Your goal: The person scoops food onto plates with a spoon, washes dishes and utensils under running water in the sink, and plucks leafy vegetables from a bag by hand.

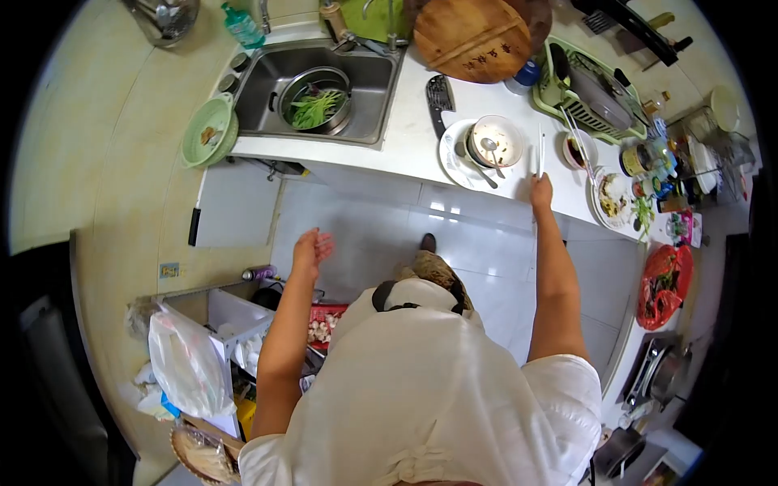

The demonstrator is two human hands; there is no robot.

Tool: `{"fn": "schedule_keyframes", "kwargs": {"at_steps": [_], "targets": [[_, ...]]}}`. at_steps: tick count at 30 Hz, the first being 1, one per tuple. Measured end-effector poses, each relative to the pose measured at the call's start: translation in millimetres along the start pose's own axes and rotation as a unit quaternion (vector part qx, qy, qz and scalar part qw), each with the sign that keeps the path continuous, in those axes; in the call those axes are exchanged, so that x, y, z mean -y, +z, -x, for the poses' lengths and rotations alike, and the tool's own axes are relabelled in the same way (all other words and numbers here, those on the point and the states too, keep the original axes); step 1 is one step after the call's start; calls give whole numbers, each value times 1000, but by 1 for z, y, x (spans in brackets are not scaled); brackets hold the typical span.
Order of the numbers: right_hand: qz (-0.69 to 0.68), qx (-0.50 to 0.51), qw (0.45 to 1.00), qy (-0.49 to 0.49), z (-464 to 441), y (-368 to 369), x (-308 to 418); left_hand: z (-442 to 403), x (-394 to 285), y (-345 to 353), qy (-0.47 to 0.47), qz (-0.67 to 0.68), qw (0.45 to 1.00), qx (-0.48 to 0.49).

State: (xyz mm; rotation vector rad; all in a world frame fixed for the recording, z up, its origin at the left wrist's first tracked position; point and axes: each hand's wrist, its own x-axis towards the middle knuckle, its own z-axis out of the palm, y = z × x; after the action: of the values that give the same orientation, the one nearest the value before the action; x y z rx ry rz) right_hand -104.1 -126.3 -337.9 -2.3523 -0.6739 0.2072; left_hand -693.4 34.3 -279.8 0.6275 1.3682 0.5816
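At the front edge of the counter my right hand (541, 193) is closed around the near ends of a pair of pale chopsticks (541, 152), which point away from me. Left of it, a stack of used bowls (509, 134) with spoons inside rests on a white plate (450, 162). To its right are a small bowl of dark sauce (572, 155), with chopsticks laid across it, and a plate with food scraps (601, 212). My left hand (312, 249) hangs over the floor, fingers apart, holding nothing.
A pot with green leaves (347, 109) sits in the steel sink (373, 89). A green basket (223, 144) stands at the counter's left end. A cleaver (439, 101), round wooden boards (470, 40) and a dish rack (579, 105) are farther back. Below, a cabinet door (235, 206) hangs open.
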Motion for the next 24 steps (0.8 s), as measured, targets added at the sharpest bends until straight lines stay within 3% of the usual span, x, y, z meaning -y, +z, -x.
{"fn": "schedule_keyframes", "kwargs": {"at_steps": [2, 5, 8, 10, 14, 17, 19, 22, 24], "targets": [[-43, 27, 999, 12, -18, 37, -62, -18, -31, 20, 51, -48, 998, 4], [-266, 110, 945, 158, 39, -12, 43, -59, -72, 52, 127, -96, 987, 32], [-352, 201, 885, 230, 46, -15, 66, -93, -111, 92, 195, -130, 970, 57], [-349, 194, 879, 261, 49, -7, 81, -114, -137, 119, 229, -179, 955, 56], [-340, 189, 880, 272, 41, 15, 75, -158, -174, 154, 345, -435, 831, 24], [-330, 181, 884, 278, 29, 28, 72, -203, -199, 168, 437, -591, 677, 31], [-352, 221, 869, 268, 26, 19, 79, -232, -210, 173, 476, -670, 569, 37], [-391, 223, 850, 274, 31, 24, 67, -268, -216, 186, 492, -733, 468, 42], [-385, 229, 844, 293, 37, 22, 64, -282, -221, 195, 487, -758, 429, 75]]}}
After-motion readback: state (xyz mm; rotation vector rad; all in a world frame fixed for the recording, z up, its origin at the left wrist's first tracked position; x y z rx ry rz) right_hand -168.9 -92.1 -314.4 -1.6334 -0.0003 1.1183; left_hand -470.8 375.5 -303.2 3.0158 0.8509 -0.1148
